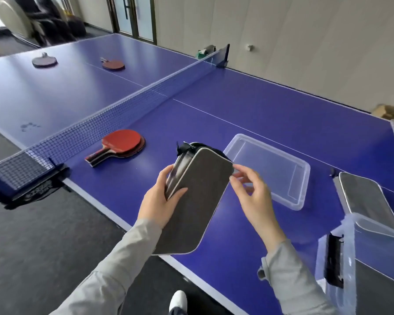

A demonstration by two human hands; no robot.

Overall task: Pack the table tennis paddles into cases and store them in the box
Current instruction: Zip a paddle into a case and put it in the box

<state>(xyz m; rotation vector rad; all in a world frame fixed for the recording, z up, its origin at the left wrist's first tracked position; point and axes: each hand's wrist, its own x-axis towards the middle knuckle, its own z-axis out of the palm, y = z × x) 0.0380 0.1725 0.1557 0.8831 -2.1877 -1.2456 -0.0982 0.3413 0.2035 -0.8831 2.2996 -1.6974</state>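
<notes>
A grey paddle case (196, 201) with pale piping is held tilted over the near edge of the blue table (271, 114). My left hand (162, 201) grips its left edge, thumb on the front face. My right hand (253, 194) pinches at the case's upper right corner, apparently at the zipper. Two red paddles (121, 144) lie stacked near the net. Two more paddles (113, 64) (44, 61) lie across the net. A clear plastic box (359, 267) at the right holds more grey cases (369, 201).
A clear plastic lid (298, 196) lies flat on the table behind the case. The net (114, 110) crosses the table, clamped at the near edge (27, 173). Dark floor lies below left. A white shoe (178, 300) shows at the bottom.
</notes>
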